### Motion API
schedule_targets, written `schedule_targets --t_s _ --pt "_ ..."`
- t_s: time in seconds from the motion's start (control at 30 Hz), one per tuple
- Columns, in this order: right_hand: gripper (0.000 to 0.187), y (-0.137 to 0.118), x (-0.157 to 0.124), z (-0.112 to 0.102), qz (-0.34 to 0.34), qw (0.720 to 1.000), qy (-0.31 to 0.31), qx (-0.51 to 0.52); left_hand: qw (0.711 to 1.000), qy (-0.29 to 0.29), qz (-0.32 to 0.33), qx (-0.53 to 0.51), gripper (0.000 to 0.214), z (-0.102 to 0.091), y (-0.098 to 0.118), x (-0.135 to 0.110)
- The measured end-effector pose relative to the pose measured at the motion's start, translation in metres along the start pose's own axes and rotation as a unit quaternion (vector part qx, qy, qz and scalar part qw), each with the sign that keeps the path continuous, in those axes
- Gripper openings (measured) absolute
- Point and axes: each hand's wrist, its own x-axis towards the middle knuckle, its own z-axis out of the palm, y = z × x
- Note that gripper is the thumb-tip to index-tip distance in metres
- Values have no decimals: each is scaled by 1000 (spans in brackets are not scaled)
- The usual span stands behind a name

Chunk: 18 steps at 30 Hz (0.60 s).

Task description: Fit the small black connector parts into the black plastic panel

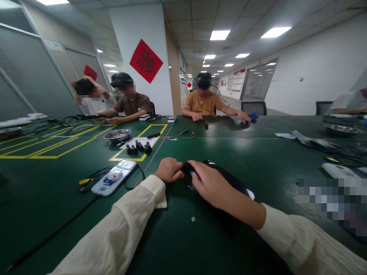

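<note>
A black, glossy, bag-like thing (229, 177) with small white patches lies in front of me on the green table. My left hand (169, 170) is closed at its near left corner, with the fingertips pinching the edge. My right hand (213, 185) is closed on the same corner from above, its thumb and fingers bent around the dark material. A bit of light blue shows by the right fingertips, too small to name. Between my forearms, a tiny whitish piece (193, 219) rests on the table.
On the left are a phone (114, 178) with cables, a metal bowl (117, 135) and several black cylindrical parts (139, 148). A screwdriver (184, 132) lies farther back. Gloves (312, 142) and another bowl (341, 129) are on the right. People sit across the table.
</note>
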Motion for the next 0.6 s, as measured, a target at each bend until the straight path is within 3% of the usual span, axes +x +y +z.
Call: schedule_targets --t_s 0.1,0.33,0.6 --pt "32 27 12 -23 55 998 41 -13 999 -13 51 7 53 -3 3 0" --pt "37 71 15 -52 196 975 -108 11 990 -41 133 32 59 -2 12 5" --pt "45 83 7 -65 207 963 -165 57 992 -44 115 -3 61 -3 15 6"
